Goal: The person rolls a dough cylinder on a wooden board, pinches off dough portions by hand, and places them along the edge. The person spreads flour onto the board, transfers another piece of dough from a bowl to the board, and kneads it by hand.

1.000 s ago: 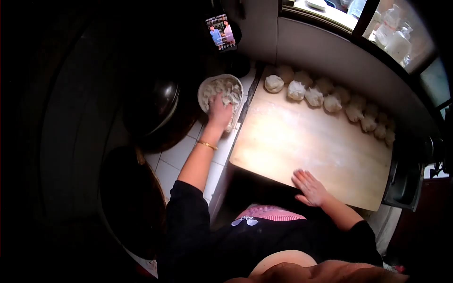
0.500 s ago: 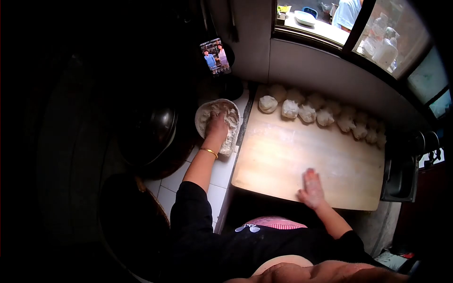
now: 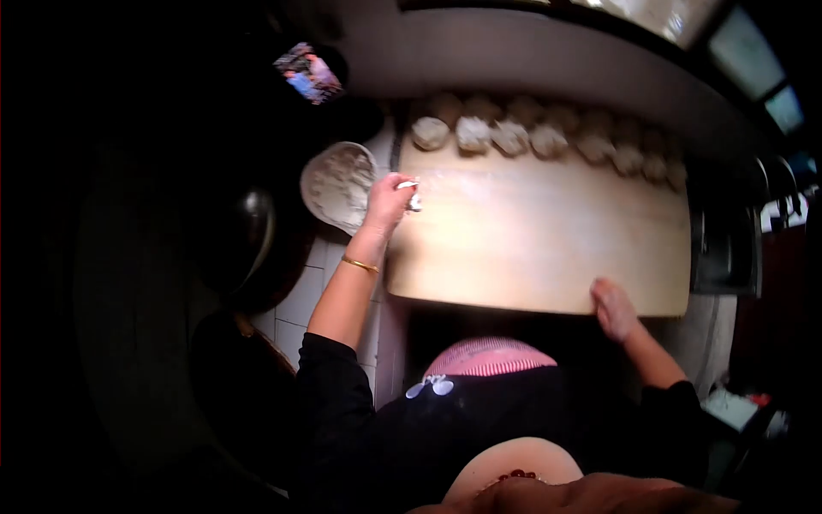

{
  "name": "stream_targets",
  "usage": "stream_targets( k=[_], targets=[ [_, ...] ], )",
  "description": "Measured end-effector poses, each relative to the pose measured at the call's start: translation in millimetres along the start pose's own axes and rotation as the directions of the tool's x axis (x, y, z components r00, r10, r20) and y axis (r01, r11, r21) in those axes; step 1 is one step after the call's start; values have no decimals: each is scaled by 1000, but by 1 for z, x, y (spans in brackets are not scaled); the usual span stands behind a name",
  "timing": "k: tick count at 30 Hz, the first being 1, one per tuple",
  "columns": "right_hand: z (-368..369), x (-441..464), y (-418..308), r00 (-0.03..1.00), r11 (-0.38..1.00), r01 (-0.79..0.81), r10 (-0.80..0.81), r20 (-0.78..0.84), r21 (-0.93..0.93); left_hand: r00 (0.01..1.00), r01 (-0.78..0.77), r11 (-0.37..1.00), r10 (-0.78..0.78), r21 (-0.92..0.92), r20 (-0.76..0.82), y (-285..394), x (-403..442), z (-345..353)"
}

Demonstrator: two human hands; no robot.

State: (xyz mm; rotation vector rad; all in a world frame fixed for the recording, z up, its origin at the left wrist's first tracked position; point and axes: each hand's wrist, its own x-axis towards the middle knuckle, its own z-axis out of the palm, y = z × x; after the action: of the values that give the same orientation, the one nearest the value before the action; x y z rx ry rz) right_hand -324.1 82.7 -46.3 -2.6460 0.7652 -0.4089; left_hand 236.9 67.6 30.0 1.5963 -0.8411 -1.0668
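Several dough lumps (image 3: 510, 137) are lined up along far edge of wooden board (image 3: 531, 223), from far L corner to far R; more, dimmer ones seen behind the front row. Bowl (image 3: 307, 188) w/ floury stuff (image 3: 342, 182) is set just beside L edge of board, above white tiles (image 3: 300, 300).

L hand (image 3: 387, 206): held over board's L edge, betw. bowl and board, fingers closed on a small white clump (image 3: 414, 199); flour or dough, can't tell (blur). R hand (image 3: 614, 310): at near edge, toward near R corner, fingers seem part curled; nothing seen in them, but whether fully clenched can't be told. Phone (image 3: 310, 75) is propped beyond bowl, screen lit. Metal basin (image 3: 728, 257) placed off R edge.

Risks, as judged: clump could be spilled on tiles or in the gap at L edge if grip is loosened too early. Bowl rim could be knocked by L wrist, being so near; contents tipped. Front lumps could be dented or stuck together if brushed by a sleeve or fingers, being set close. Board could be shifted if near edge is leaned on by R hand. Phone may draw attention off.
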Motion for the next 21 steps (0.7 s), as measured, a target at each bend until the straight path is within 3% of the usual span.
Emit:
stream_targets(
  k=[2, 4, 5, 8, 9, 12, 13, 14, 16, 17, 20, 21],
  targets=[
    [-5, -10, 16, 975, 959, -219, 207, -88, -177, 972, 112, 976, -69, -185, 225, 7, -24, 54],
    [1, -23, 25, 912, 878, -395, 341, -227, -271, 967, -147, 988, 133, 48, 219, -21, -25, 86],
    [4, -27, 29, 872, 826, -473, 388, -299, -307, 918, -361, 869, 266, 338, 294, -27, -23, 87],
    [9, -28, 32, 839, 808, -532, 464, -284, -253, 938, -108, 549, 333, 829, -98, -95, -5, 108],
    [10, -29, 32, 835, 808, -535, 460, -301, -248, 970, 61, 544, 166, 837, -178, -94, -8, 119],
    [8, -27, 28, 826, 807, -546, 474, -305, -226, 976, -8, 399, 203, 917, -80, -73, -27, 191],
    [7, -27, 28, 818, 801, -560, 496, -290, -212, 995, -62, 319, 91, 946, 34, -57, -27, 219],
    [7, -28, 28, 822, 807, -553, 488, -293, -209, 990, -118, 403, 114, 908, 78, -48, -35, 253],
    [7, -29, 31, 831, 821, -534, 466, -305, -201, 942, -332, 391, 191, 859, 277, -35, -52, 309],
    [7, -30, 32, 832, 821, -532, 462, -309, -205, 890, -453, 324, 229, 831, 395, -47, -59, 334],
    [8, -31, 32, 831, 826, -529, 460, -312, -192, 659, -743, 319, 197, 588, 726, -49, -98, 357],
    [8, -31, 32, 823, 820, -546, 484, -299, -175, 601, -790, 304, 213, 533, 770, -53, -105, 352]
  ],
)
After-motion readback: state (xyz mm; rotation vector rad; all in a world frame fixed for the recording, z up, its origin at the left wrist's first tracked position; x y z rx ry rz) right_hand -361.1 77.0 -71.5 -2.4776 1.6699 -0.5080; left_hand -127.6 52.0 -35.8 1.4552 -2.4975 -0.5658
